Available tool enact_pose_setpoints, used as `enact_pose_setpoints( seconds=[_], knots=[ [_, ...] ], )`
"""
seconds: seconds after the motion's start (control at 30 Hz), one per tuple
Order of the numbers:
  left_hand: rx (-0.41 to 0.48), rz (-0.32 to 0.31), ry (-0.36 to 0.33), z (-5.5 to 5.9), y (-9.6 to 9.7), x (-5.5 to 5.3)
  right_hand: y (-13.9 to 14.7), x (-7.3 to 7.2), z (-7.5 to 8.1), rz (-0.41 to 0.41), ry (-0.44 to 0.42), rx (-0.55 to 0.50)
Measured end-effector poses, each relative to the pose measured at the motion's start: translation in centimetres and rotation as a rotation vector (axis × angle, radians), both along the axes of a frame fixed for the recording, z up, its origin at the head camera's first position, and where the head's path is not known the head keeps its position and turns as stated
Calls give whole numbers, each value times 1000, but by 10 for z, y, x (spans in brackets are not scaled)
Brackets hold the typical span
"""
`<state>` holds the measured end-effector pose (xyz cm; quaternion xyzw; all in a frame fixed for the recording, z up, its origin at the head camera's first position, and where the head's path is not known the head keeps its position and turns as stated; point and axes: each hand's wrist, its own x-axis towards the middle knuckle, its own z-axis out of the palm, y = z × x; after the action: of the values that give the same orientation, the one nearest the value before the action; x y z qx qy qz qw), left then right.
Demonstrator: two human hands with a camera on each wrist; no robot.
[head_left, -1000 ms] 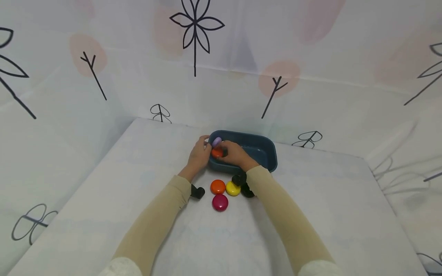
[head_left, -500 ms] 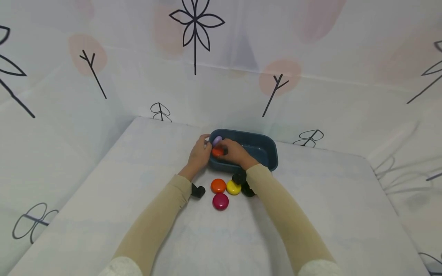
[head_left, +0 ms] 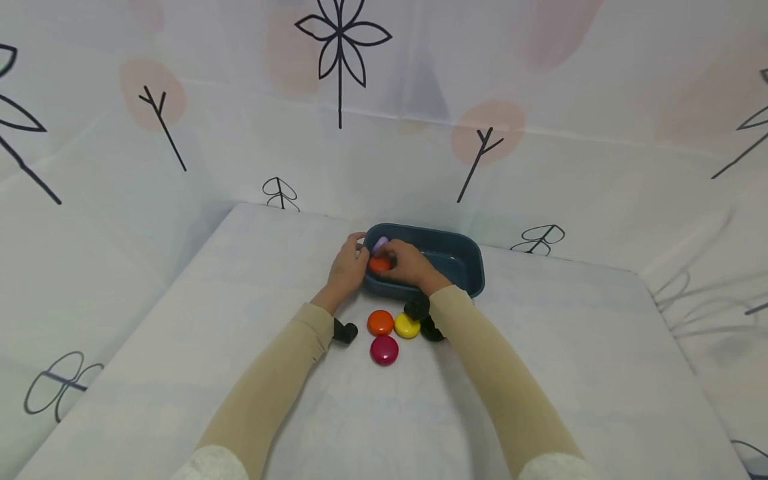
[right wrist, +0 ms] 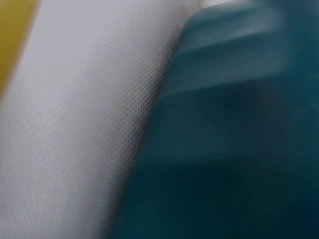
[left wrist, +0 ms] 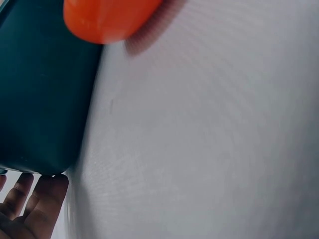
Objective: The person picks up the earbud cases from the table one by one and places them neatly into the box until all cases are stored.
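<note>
A dark teal rectangular container (head_left: 453, 263) stands near the back of the table. My left hand (head_left: 348, 270) is at its left end; in the left wrist view its fairly straight fingers (left wrist: 47, 204) touch the end wall from outside. Inside the left end, my right hand (head_left: 408, 262) pinches a glossy round orange disc (head_left: 379, 265) between thumb and fingers. Just behind it a lilac disc (head_left: 380, 245) seems to stand on edge, partly covered by the fingers. The right wrist view shows the container wall (right wrist: 224, 139) up close, without the hand.
In front of the container lie another orange disc (head_left: 381, 323), a yellow disc (head_left: 407, 325) and a dark red disc (head_left: 384, 350). Black wrist-camera parts (head_left: 417, 309) hang over the yellow one. A patterned cloth (head_left: 396, 153) rises behind the table.
My right hand's fingers have shifted slightly and cover more of the lilac disc. The left hand keeps its place at the container's end. The head view has drifted slightly.
</note>
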<state>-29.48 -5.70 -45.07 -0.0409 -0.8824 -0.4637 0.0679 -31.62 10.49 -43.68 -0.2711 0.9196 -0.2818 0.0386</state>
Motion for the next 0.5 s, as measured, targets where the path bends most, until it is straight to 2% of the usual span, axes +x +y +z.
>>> enact_pose_setpoints(
  seconds=[0.27, 0.5],
  knots=[
    [8, 3, -23, 0, 0, 2, 4, 2, -3, 2, 30, -49],
    [9, 9, -4, 1, 0, 1, 5, 1, -3, -3, 20, -61]
  ],
)
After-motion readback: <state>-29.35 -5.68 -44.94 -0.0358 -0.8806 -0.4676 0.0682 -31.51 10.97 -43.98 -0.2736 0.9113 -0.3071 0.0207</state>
